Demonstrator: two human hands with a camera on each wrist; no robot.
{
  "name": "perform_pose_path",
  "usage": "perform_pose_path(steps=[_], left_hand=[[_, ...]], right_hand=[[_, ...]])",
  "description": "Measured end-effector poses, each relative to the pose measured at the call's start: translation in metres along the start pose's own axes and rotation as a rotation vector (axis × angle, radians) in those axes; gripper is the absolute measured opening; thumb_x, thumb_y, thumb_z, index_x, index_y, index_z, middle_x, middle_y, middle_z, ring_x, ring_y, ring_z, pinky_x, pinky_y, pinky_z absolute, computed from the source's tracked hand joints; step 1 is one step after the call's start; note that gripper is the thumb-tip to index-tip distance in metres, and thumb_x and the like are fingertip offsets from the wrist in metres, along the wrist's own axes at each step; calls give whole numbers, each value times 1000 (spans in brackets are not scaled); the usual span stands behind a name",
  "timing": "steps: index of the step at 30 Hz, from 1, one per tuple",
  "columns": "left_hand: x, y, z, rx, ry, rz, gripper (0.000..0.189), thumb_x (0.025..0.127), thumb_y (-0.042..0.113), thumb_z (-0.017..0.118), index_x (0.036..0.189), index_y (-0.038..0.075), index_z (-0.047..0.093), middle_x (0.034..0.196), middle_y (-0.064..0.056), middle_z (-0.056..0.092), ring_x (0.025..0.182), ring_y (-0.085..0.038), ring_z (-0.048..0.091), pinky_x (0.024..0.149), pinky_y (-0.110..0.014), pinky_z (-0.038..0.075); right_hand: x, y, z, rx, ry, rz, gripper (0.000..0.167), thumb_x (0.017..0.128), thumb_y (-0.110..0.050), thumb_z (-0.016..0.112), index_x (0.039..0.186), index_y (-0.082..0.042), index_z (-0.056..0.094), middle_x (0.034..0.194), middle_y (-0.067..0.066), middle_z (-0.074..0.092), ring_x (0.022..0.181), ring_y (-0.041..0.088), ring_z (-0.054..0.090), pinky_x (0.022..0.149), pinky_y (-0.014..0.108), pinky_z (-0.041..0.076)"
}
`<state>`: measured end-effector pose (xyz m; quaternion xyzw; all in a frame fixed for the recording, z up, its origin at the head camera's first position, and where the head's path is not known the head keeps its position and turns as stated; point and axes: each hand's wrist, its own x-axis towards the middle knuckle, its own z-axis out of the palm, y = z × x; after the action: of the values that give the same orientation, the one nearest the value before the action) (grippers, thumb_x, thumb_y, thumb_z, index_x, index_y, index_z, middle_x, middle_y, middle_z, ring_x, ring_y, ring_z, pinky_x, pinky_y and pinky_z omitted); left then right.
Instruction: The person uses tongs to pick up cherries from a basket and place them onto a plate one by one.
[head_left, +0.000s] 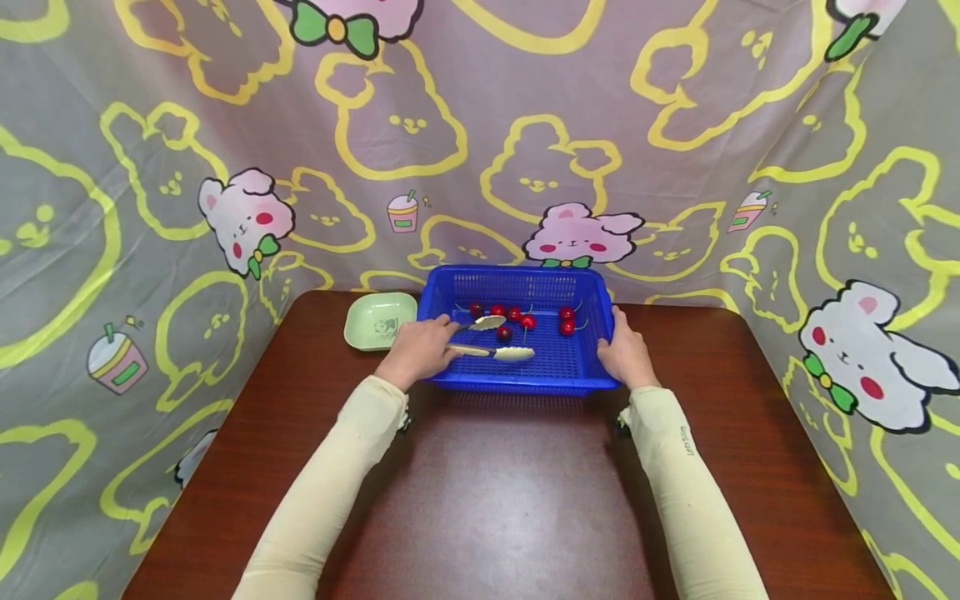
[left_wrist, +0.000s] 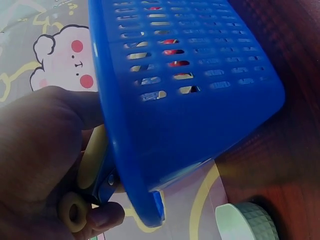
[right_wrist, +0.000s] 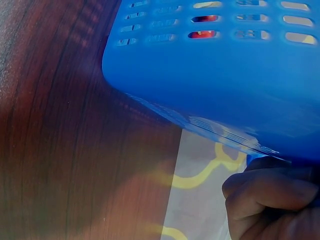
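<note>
A blue plastic basket (head_left: 525,379) with slotted walls is at the back of the table, several red cherries (head_left: 528,322) with stems lying inside. At its left end, my left hand (head_left: 422,350) holds tongs (head_left: 472,351) with pale scalloped tips, which reach in over the cherries. The left wrist view shows the tongs' handle (left_wrist: 93,157) in my palm, with my thumb passing behind the basket's rim (left_wrist: 107,95). My right hand (head_left: 628,352) grips the basket's right end. In the right wrist view its curled fingers (right_wrist: 265,195) are under the rim, partly cut off by the frame.
A light green dish (head_left: 362,342) stands left of the basket, near the table's back edge. Behind and on both sides of the brown table (head_left: 525,500) hangs a grey cloth (head_left: 465,117) with cartoon prints, close behind the basket.
</note>
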<state>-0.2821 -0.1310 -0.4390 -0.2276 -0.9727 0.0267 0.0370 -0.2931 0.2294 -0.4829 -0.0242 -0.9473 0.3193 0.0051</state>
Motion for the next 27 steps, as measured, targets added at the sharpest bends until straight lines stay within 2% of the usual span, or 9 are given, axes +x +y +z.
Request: perform_pose_path(steps=[27], left_hand=[[-2, 0, 5, 13, 60, -6, 39, 97, 39, 71, 125, 11, 71, 106, -7, 68, 90, -32, 74, 68, -49, 58]], right_hand=[[-2, 0, -1, 5, 12, -11, 73, 101, -15, 49, 163, 1, 15, 148, 41, 44, 129, 60, 52, 110, 66, 40]])
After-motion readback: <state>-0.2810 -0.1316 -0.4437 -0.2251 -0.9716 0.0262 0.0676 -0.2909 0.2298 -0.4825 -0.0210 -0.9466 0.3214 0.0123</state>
